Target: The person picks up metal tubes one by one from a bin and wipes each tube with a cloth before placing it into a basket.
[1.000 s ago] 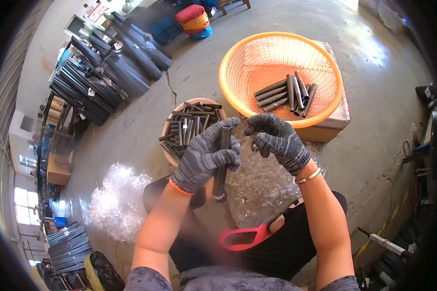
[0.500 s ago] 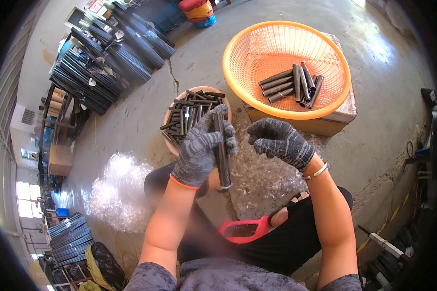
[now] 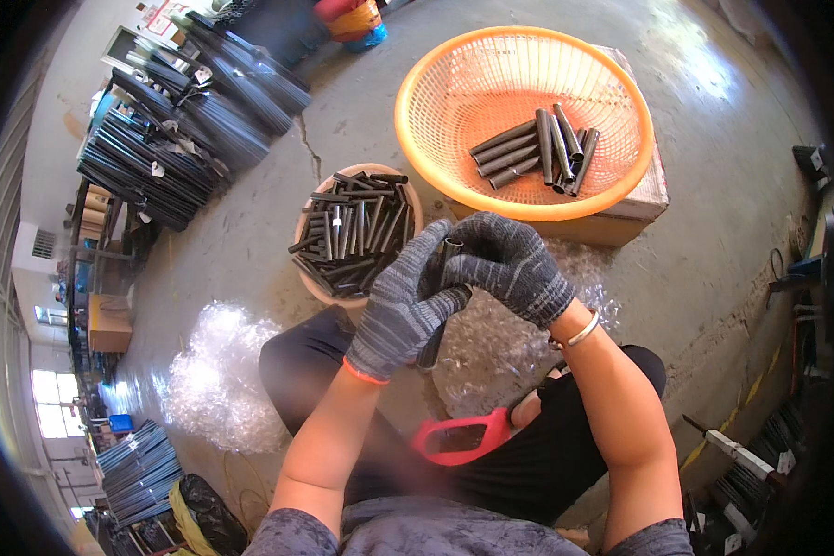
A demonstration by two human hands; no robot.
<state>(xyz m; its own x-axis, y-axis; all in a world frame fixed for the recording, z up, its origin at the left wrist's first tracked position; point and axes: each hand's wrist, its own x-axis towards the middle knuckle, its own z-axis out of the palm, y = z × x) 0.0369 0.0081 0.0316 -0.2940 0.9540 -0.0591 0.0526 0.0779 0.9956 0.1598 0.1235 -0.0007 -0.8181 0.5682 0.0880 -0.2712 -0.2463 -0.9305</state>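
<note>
My left hand [image 3: 400, 306], in a grey knitted glove with an orange cuff, is wrapped round a short dark tube [image 3: 429, 355] held nearly upright above my lap. The tube's lower end sticks out beneath the hand. My right hand [image 3: 510, 269], gloved in the same grey, is closed at the upper end, its fingers pressed against the tube and partly hidden. Just beyond my left hand stands a pale round tub [image 3: 415, 199] full of similar dark tubes. An orange mesh basket [image 3: 408, 120] farther right holds several more tubes [image 3: 547, 148].
The basket rests on a cardboard box [image 3: 653, 190]. Crumpled clear plastic film [image 3: 222, 380] lies heaped on the left, with more film [image 3: 500, 352] between my legs. Near my foot is a pink-red plastic frame [image 3: 463, 437]. Bundles of long dark tubes [image 3: 148, 167] stand at far left.
My right hand has moved left and now meets the tube's upper end, closing on it. My left hand still holds the tube. The whole view has shifted slightly.
</note>
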